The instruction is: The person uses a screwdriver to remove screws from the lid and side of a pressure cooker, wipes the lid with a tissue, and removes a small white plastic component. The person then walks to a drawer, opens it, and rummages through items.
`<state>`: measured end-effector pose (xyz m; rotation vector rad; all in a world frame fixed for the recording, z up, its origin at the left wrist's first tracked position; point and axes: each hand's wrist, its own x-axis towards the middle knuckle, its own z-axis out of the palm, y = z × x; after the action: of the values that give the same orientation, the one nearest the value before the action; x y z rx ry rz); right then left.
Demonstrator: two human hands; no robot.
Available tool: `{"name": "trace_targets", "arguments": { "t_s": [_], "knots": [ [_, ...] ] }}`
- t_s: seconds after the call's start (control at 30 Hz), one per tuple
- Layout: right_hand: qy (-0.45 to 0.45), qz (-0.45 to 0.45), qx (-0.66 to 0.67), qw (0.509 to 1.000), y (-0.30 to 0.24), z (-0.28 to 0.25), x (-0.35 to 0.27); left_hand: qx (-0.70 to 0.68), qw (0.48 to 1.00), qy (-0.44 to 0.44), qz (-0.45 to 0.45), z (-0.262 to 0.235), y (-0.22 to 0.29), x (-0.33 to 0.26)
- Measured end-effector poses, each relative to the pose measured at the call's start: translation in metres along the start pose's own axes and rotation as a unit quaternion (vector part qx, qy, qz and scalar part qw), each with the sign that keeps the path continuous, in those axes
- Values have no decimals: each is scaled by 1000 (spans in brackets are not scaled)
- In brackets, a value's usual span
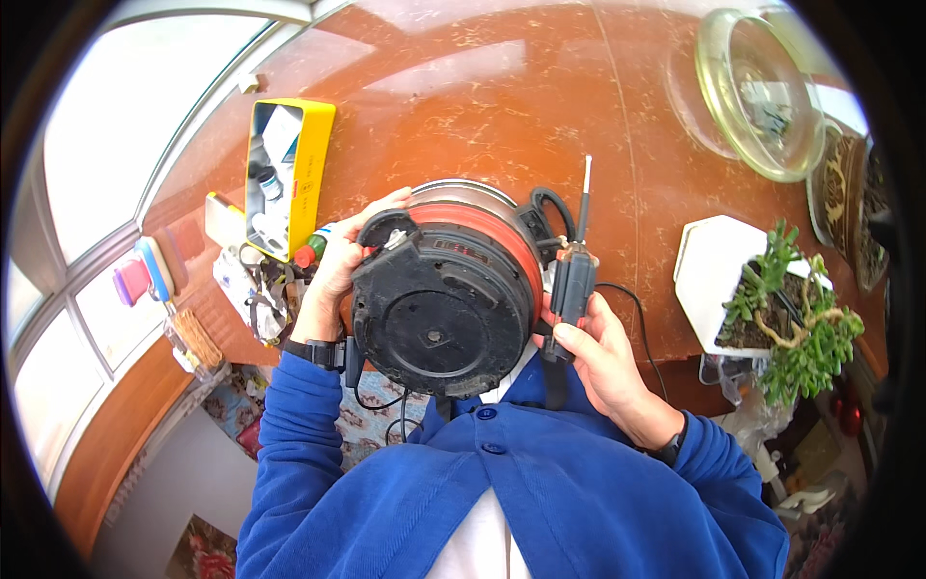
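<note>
In front of my chest is a round pot-like appliance [439, 333], tilted so its black disc-shaped base faces me. A red band and a shiny metal rim run around its far side, and a black loop handle sticks out at the right. My left hand [340, 259] grips its left edge, with some fingers hidden behind. Beside its right edge, my right hand [606, 359] is closed on a dark grey handheld tool [575, 285] with a long thin rod pointing away from me. Whether that hand also touches the appliance, I cannot tell.
A yellow box [311, 179] with small bottles stands at the left on the red-brown table [463, 125], near a green-and-red bottle [311, 251]. Glass bowls [719, 96] sit far right. A white planter [702, 280] with a succulent [820, 333] stands right. A black cable [640, 314] hangs over the edge.
</note>
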<state>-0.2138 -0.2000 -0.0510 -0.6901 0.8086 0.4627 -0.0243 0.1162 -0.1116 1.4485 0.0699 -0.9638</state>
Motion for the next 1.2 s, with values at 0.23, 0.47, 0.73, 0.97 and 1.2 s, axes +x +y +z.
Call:
{"name": "trace_targets", "arguments": {
  "t_s": [0.23, 0.47, 0.73, 0.97, 1.2],
  "knots": [
    [-18, 8, -5, 1000, 14, -5, 3, 83, 996, -14, 15, -8, 2, 18],
    [-14, -5, -12, 1000, 12, -17, 11, 42, 997, -51, 29, 0, 31, 13],
    [106, -193, -297, 929, -16, -28, 77, 151, 983, 101, -39, 52, 67, 2],
    [129, -186, -390, 893, 0, -29, 111, 114, 986, 120, 34, 60, 65, 3],
    [164, -180, -464, 851, 1, -29, 115, 122, 985, 115, 36, 61, 67, 2]
  ]
}}
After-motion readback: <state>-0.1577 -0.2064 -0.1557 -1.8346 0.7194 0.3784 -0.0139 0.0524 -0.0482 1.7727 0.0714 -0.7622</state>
